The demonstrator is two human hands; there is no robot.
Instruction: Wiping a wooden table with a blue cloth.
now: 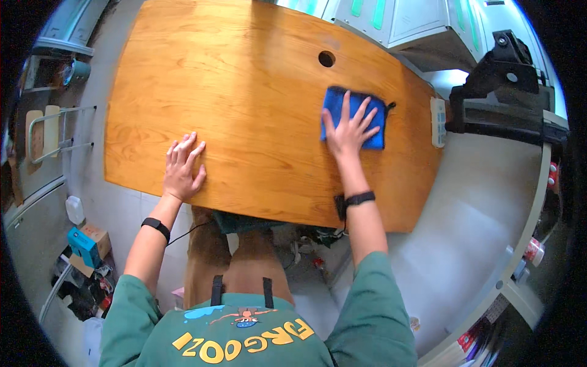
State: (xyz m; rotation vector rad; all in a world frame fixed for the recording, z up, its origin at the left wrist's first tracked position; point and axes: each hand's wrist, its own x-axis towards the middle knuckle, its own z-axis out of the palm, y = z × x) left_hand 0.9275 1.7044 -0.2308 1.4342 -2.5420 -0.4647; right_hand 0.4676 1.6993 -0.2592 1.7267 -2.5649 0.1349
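A blue cloth (376, 131) with a dark edge and a small dark loop lies flat on the right part of the wooden desk (257, 92). My right hand (350, 129) presses down on it with the fingers spread, palm down. Toward the desk's near left edge, my left hand (182, 168) rests on the bare wood, its fingers stretched out and a little bent. Nothing shows in that hand. Each wrist wears a black band.
A round hole (327, 59) opens in the desktop near its far side. A white power strip (438, 122) lines the right edge, beside a black bracket (501, 92). Grey metal cabinets (422, 24) stand behind. Boxes (85, 246) sit on the floor at left; shelves (520, 269) stand at right.
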